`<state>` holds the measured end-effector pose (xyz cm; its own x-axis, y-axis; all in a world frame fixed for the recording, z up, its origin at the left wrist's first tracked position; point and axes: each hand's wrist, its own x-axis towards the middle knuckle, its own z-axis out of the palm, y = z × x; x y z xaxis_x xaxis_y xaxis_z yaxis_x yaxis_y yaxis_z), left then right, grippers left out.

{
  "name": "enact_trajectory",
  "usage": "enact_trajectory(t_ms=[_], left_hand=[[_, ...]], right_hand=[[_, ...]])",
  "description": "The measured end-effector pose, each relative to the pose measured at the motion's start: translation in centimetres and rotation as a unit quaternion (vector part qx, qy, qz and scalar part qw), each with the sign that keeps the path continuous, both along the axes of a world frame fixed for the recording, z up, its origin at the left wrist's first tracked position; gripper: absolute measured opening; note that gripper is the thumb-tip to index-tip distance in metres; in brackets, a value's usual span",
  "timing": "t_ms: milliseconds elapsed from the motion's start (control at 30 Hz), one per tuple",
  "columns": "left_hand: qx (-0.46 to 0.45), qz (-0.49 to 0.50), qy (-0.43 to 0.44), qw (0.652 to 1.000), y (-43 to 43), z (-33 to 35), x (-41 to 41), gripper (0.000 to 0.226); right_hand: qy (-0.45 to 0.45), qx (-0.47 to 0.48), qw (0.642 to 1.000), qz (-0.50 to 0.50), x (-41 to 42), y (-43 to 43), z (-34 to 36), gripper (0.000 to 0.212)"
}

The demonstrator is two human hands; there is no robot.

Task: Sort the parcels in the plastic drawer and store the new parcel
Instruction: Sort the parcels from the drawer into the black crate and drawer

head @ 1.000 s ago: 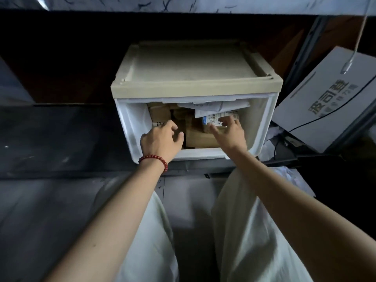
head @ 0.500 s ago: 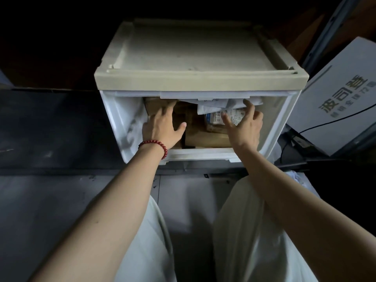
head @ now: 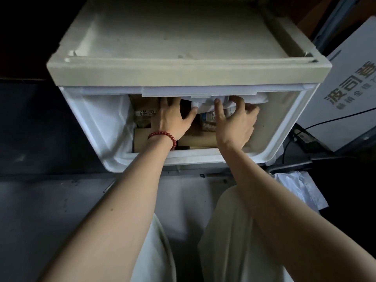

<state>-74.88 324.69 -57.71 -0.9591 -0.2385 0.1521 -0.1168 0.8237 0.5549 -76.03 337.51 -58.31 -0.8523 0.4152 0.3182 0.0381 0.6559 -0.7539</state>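
left grip (head: 173, 122) spread flat, pressing on brown parcels (head: 143, 120) inside drawer (head: 203, 157). right grip (head: 234, 127) curled, pinching white parcel (head: 204, 104) at drawer's back, on top of the brown ones.

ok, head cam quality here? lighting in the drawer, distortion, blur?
Head view: dim, surroundings near black; white drawer walls brightest, no glare; the cabinet top shadows everything under the left hand and right hand; wide-angle bows the cabinet's edges; handwriting on the brown parcel reads; the white parcel that the right hand grips looks soft.
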Motion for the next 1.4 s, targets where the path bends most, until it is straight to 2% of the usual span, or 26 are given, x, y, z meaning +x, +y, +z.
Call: enact_trajectory(t_ms=[100, 167, 267, 333, 467, 533, 633, 667, 767, 900, 1000, 1100, 1200, 1267, 1367, 1400], left_hand=[[0.048, 0.035, 0.046, 0.997, 0.1, -0.7, -1.1, 0.066], [0.113, 0.059, 0.103, 0.987, 0.2, -0.6, -1.3, 0.058], [0.199, 0.089, 0.151, 0.964, 0.0, 0.2, -1.0, 0.044], [0.22, 0.1, 0.158, 0.957, -0.4, 0.6, -0.6, 0.04], [0.296, 0.108, 0.122, 0.941, -1.7, 0.3, 0.1, 0.024], [0.342, 0.115, 0.096, 0.928, -2.4, 0.2, 0.5, 0.019], [0.358, 0.101, 0.051, 0.927, -3.3, 0.1, 1.4, 0.015], [0.368, 0.092, 0.034, 0.924, -3.4, 0.3, 1.7, 0.01], [0.416, 0.086, -0.008, 0.905, -3.5, 0.7, 2.9, 0.021], [0.489, 0.125, -0.021, 0.863, -3.5, 1.8, 4.4, 0.03], [0.473, 0.114, -0.073, 0.87, -4.1, 2.0, 5.4, 0.052], [0.376, 0.064, -0.15, 0.912, -4.8, 1.9, 6.7, 0.087], [0.317, 0.026, -0.159, 0.935, -5.3, 1.4, 7.6, 0.104], [0.319, 0.028, -0.132, 0.938, -5.4, 1.6, 7.8, 0.098], [0.295, 0.039, -0.094, 0.95, -5.4, 2.0, 8.3, 0.049], [0.281, 0.045, -0.089, 0.955, -5.6, 1.9, 8.3, 0.048]], right_hand=[[0.008, -0.011, 1.0, -0.016, -0.5, 0.2, -0.2, 0.038], [0.004, -0.033, 0.999, -0.01, -0.8, 0.4, -0.3, 0.033], [-0.014, -0.08, 0.996, 0.044, -0.7, 0.9, -0.5, 0.03], [-0.04, -0.078, 0.992, 0.091, -0.4, 1.3, -0.4, 0.03], [-0.125, -0.032, 0.977, 0.171, 0.6, 2.2, -0.1, 0.028], [-0.15, -0.025, 0.969, 0.192, 1.0, 2.8, 0.1, 0.023], [-0.164, -0.032, 0.964, 0.209, 1.7, 3.3, 0.3, 0.023], [-0.157, -0.048, 0.964, 0.209, 2.0, 3.4, 0.5, 0.025], [-0.143, -0.147, 0.959, 0.198, 3.0, 3.5, 1.1, 0.036], [-0.138, -0.28, 0.927, 0.208, 3.6, 3.3, 1.5, 0.054], [-0.156, -0.317, 0.907, 0.229, 3.8, 3.1, 1.6, 0.058], [-0.172, -0.347, 0.892, 0.232, 4.2, 3.0, 1.8, 0.062], [-0.182, -0.347, 0.888, 0.242, 4.5, 3.2, 1.8, 0.06], [-0.189, -0.328, 0.889, 0.257, 4.9, 3.1, 1.9, 0.049], [-0.205, -0.306, 0.888, 0.275, 5.3, 2.8, 2.0, 0.04], [-0.208, -0.296, 0.889, 0.28, 5.4, 2.7, 2.2, 0.039]])
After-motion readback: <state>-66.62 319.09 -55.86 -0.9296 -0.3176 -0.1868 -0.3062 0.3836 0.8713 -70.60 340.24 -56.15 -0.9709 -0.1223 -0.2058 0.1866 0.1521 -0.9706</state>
